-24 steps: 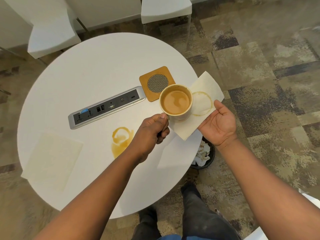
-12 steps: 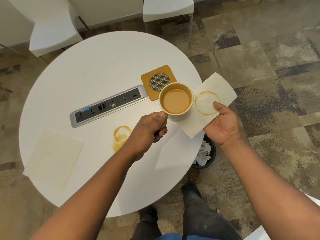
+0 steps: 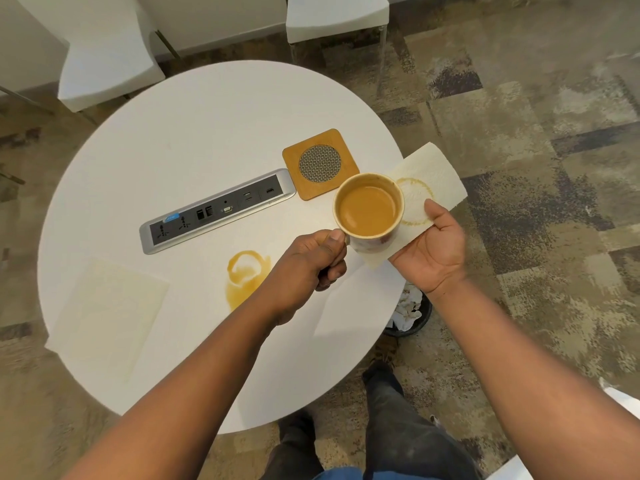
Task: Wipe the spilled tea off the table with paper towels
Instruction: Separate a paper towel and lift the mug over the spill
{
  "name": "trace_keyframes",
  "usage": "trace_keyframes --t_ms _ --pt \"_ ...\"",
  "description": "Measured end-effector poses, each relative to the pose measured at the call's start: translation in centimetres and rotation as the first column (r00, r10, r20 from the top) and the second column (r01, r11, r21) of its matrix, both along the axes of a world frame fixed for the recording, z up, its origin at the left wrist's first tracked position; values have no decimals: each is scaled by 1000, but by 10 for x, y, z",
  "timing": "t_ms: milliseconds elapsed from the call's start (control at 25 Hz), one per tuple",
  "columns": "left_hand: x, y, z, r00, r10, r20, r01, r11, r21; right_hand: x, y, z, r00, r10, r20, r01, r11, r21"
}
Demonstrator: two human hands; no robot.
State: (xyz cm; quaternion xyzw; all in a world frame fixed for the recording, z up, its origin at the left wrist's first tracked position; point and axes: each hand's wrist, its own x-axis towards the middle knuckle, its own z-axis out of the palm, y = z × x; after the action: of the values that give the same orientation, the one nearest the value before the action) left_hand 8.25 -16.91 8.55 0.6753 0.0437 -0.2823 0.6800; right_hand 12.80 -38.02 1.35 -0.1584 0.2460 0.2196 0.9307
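Left hand gripping the handle of a cup full of milky tea, held above the table's 3 o'clock edge. Right hand palm-up, thumb pinning a paper towel marked with a brown ring; cup overlapping that towel's near part, contact not clear. Spilled tea pooled at 6 o'clock from table centre, partly covered by the left wrist. Second paper towel flat at 8 o'clock. Power strip across the middle, blue label unreadable. Wooden coaster with mesh centre just beside the cup at 11 o'clock. Waste bin on the floor under the right wrist. White chairs beyond at 12 o'clock.
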Motion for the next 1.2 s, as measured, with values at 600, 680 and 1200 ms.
trace_keyframes --t_ms 600,680,1200 --pt "3 1 0 1000 -25 -2 25 1000 -4 -7 16 -1 986 165 -14 -165 985 46" --pt "4 3 1 999 -35 -4 35 999 8 -7 12 -3 987 163 15 -163 986 45" --pt "10 13 2 999 41 -1 -41 999 24 -6 -7 -3 990 129 49 -133 986 100"
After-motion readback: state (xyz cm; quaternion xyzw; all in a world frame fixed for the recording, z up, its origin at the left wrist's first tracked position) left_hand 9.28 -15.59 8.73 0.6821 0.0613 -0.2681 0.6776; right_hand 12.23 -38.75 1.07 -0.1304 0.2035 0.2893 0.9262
